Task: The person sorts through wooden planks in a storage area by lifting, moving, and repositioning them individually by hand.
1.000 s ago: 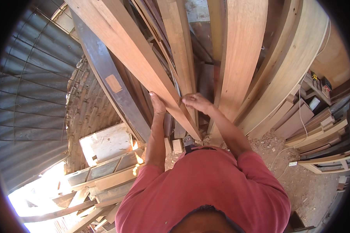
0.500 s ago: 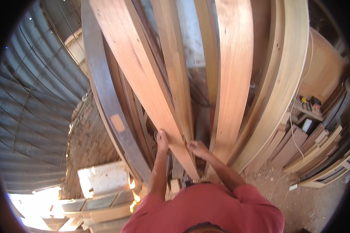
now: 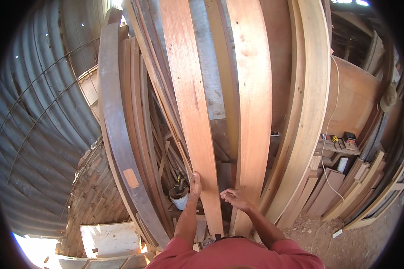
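Floor [image 3: 316, 251]: brown, dusty, strewn with wood shavings [image 3: 303, 226], most evident near the boards' feet at right. A thin pale cable [image 3: 338, 83] trails onto it. A light wooden frame [image 3: 366, 222] rests there. Wooden shelf [image 3: 334, 149], right: bears a yellow-and-black hand tool [image 3: 335, 140] and a black box-shaped item [image 3: 349, 137], type indeterminate.
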Motion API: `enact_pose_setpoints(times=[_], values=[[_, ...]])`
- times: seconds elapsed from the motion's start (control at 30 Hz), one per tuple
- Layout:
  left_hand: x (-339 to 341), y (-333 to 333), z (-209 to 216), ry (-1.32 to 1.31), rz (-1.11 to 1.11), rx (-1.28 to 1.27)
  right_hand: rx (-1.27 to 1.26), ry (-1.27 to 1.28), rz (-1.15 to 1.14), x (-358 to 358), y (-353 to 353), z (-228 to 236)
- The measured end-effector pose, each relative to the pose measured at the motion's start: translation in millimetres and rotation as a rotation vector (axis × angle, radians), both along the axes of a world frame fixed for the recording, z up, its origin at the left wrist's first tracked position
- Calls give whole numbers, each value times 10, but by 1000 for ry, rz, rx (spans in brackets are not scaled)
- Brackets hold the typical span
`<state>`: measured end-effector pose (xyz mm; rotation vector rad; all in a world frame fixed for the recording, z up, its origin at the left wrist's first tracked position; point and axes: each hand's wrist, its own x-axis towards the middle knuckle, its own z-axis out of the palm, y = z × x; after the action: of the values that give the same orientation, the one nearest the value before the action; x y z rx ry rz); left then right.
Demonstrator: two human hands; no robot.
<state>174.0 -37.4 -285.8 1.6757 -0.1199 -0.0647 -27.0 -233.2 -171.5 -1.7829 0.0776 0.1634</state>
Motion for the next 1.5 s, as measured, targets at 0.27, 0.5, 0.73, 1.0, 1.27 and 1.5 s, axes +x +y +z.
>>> enact_pose_setpoints(times=[0.27, 0.5, 0.73, 1.0, 1.27, 1.5], values=[[523, -33, -361, -39, -52, -36, 82, -237, -284, -418, -578, 524], [156, -242, 72, -142, 120, -34, -428, -744, -803, -48, -1111, 739], [-759, -307, 861, -797, 306, 484, 165, -523, -659, 229, -1042, 634], [-1295, -963, 1171, -315, -362, -147, 229, -564, -543, 11, -738, 890], [-1365, -528, 332, -131, -316, -78, 0, -420, -290, -334, -360, 1196], [-1679, -308, 994, 6, -369, -328, 267, -493, 228, -373, -310, 1402]])
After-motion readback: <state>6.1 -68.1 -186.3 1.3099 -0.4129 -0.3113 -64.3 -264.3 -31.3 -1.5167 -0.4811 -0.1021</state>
